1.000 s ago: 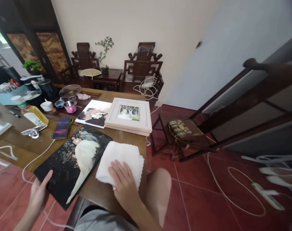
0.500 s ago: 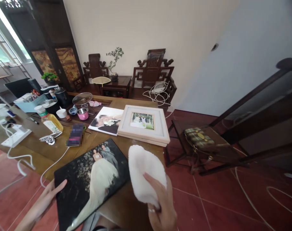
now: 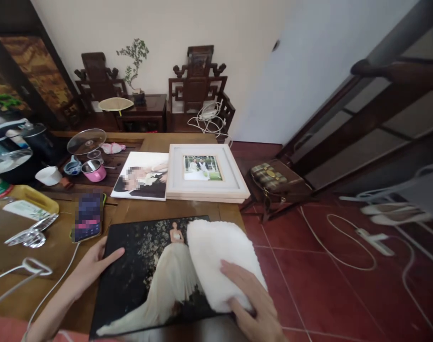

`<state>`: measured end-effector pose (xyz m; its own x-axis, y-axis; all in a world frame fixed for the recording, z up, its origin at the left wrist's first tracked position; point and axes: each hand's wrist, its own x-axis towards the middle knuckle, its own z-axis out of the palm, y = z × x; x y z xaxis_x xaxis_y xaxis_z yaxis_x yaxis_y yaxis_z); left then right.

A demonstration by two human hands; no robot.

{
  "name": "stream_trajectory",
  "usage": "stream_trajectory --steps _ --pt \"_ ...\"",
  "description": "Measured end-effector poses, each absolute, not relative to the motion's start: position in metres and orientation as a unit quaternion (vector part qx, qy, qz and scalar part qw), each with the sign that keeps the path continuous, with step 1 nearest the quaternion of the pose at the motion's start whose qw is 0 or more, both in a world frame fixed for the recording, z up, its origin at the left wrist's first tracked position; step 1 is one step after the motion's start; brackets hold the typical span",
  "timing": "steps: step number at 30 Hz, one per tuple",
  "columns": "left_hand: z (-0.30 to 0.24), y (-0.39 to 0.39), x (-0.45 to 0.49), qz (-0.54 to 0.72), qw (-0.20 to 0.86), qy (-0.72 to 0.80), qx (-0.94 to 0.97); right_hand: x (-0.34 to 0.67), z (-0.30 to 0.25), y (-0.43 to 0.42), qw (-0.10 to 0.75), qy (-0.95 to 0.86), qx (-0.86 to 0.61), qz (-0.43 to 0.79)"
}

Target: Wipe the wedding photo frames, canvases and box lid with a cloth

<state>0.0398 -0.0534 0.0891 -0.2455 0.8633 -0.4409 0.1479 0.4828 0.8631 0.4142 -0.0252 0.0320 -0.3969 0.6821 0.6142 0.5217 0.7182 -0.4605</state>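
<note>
A dark wedding photo panel (image 3: 138, 270) lies near the table's front edge, tilted a little toward me. My left hand (image 3: 98, 266) grips its left edge, thumb on the picture face and the other fingers hidden behind. In my right hand (image 3: 254, 299) is a folded white cloth (image 3: 221, 261), which covers the panel's right part. The thumb and fingers press on the cloth from its near right side. Beyond the panel lie a white-edged photo print (image 3: 145, 178) and a cream picture frame (image 3: 234, 183), stacked on another flat piece.
On the table's left are a phone (image 3: 90, 216) with a cable, an oil bottle (image 3: 34, 202), a pink cup (image 3: 94, 171), a white cup (image 3: 48, 175) and a glass lid (image 3: 87, 141). Right of the table stands a chair with a plaid bag (image 3: 268, 175). Cables trail over the red floor.
The panel has turned more level and now sits squarer to the table. My right hand has brought the cloth over its right part. The view has swung right.
</note>
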Motion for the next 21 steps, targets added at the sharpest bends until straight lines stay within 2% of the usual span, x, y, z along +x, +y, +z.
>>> stream_trajectory --steps 4,9,12,21 --pt "0.072 -0.024 0.05 0.388 0.405 0.713 0.42 0.404 0.04 -0.02 0.356 -0.879 -0.312 0.05" --pt "0.061 -0.006 0.052 0.366 0.422 0.663 0.498 0.403 0.049 -0.004 0.265 -0.896 -0.352 0.06" --pt "0.059 0.0 0.05 0.337 0.386 0.651 0.559 0.398 0.049 0.016 0.243 -0.903 -0.351 0.056" --pt "0.091 -0.007 0.078 0.039 0.047 0.783 0.619 0.398 0.031 0.026 0.261 -0.903 -0.341 0.021"
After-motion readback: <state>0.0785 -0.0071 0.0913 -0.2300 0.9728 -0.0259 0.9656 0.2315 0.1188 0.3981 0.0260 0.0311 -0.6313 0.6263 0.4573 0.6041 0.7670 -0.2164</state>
